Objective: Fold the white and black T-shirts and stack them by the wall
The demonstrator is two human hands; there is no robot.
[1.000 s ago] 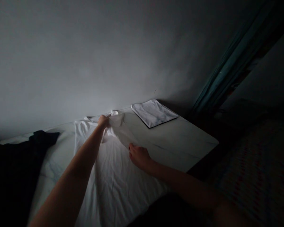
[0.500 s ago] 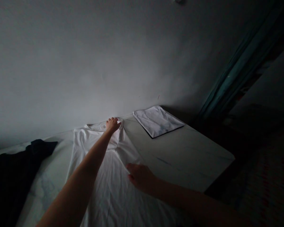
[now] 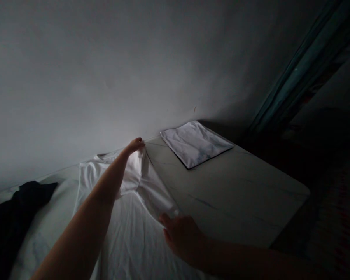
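A white shirt (image 3: 134,225) lies spread over the table, its neckline toward the wall. My left hand (image 3: 136,144) reaches across it and is closed on the cloth at the far right shoulder, drawing it taut. Nearer me, my right hand (image 3: 188,237) is closed on the end of the right sleeve, thumb and forefinger at its edge. Between the two hands the sleeve stretches out in a smooth panel, with the seam creased. My left forearm hides part of the shirt's chest and collar.
Folded white cloth with a dark lower edge (image 3: 195,146) rests on the marble-patterned table (image 3: 236,194) by the wall. A dark garment (image 3: 23,210) lies at the left. A teal curtain (image 3: 291,74) hangs at the right, past the table's edge.
My left hand has closed on the shoulder cloth, which is now pulled straighter. My right hand has shifted slightly nearer and rightward with the sleeve end. The view has moved a little.
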